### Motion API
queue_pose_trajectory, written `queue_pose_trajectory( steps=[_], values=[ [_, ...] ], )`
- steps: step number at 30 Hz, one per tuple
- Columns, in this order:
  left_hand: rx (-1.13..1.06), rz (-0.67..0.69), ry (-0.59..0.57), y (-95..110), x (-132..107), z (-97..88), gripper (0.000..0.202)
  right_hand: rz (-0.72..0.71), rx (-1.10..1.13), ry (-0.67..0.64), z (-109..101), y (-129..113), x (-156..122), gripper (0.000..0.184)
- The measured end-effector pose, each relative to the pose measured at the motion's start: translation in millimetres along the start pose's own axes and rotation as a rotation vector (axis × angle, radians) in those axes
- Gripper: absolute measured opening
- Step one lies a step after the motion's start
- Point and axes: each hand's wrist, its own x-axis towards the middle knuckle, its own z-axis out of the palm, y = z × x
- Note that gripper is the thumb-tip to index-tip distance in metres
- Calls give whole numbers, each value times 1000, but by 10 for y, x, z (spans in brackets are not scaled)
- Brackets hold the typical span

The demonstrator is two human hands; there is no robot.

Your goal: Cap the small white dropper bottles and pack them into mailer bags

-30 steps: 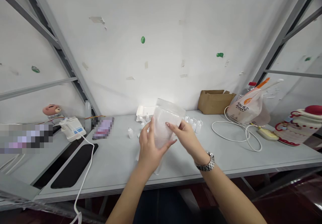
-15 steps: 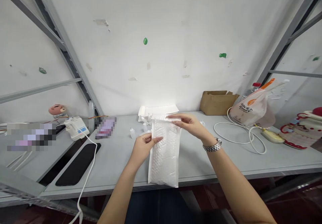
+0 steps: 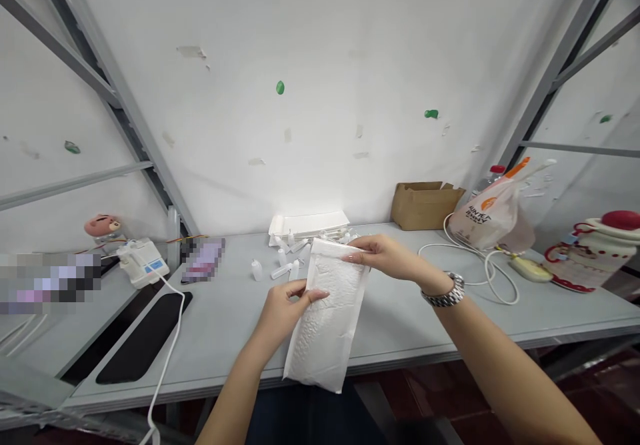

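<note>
white bubble mailer tilted, long axis running far right to near left, clenched by left hand and right hand.

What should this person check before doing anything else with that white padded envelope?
1. Grip: ok. The left hand holds the white bubble mailer at its side, and the right hand holds its top end.
2. Mailer fully over the table: not ok. Its lower end reaches past the front edge.
3. Mailer's mouth open: cannot tell. The right hand's fingers cover the top end.
4. Anything inside: cannot tell. The padding hides it.
5. Small white plastic bottles clear of the mailer: ok. They lie beyond it.
6. Wristwatch clear of the mailer: ok. It sits on the right wrist, apart from it.
</note>
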Motion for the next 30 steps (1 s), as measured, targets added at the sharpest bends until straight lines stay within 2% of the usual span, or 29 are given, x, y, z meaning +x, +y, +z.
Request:
queue_pose_trajectory(
  steps=[1,3,6,8,10,11,15,17,20,23,26,30],
  values=[
    [10,7,17,13,-18,-9,31,14,-30,42,-56,-17,-39,34],
    [16,32,97,14,-59,-40,36,57,-62,228,-219,-20,-160,34],
    [-3,62,256,-70,-113,-102,42,83,-20,679,-548,81,-433,30],
    [-44,41,309,-174,-135,-117,43,18,29,997,-744,236,-617,26],
    [-88,19,292,-289,-146,-91,45,5,-4,1166,-855,469,-750,22],
    [-107,13,284,-343,-150,-64,45,12,-33,1196,-872,614,-792,22],
    [-132,1,246,-501,-163,55,49,115,-263,1102,-753,1310,-843,26],
    [-115,-4,223,-544,-166,84,51,160,-290,1024,-662,1636,-837,26],
    [-75,-19,206,-568,-169,93,53,120,-258,868,-585,1975,-806,22],
    [-60,-35,239,-545,-180,106,51,117,-267,767,-566,2114,-746,17],
    [-49,-32,262,-499,-197,135,50,173,-283,664,-544,2118,-673,16],
    [-22,-31,249,-472,-210,161,48,257,-292,489,-489,2054,-616,31]
  ],
)
